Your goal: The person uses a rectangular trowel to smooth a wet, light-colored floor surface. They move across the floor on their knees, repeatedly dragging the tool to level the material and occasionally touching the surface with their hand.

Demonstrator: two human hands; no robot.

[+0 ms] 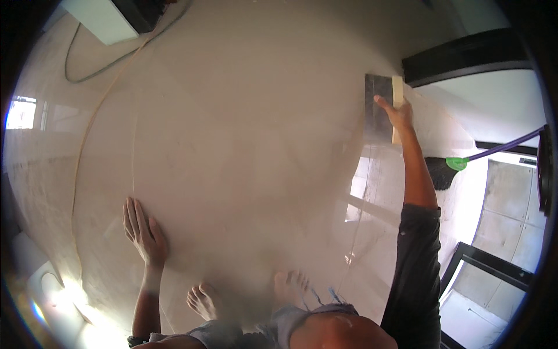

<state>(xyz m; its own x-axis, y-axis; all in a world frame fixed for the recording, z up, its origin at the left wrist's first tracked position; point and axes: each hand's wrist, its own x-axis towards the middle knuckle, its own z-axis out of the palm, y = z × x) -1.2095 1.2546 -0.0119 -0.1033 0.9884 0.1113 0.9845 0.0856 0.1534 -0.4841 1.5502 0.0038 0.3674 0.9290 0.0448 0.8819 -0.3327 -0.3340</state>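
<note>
My right hand point(400, 114) reaches far out to the right and grips a wide putty scraper point(381, 119). Its dark flat blade lies on or just above the tiled floor, with my thumb across it. The other fingers wrap the pale strip along the scraper's right edge. At the lower left, my left hand point(142, 232) rests flat on the floor with fingers stretched out and nothing in it.
A broom point(442, 171) with black bristles and a purple stick stands by the right wall. Glossy beige tiles point(244, 145) cover the floor. A cable point(78, 174) runs along the left. A white piece with a dark end point(104, 20) is at the far left.
</note>
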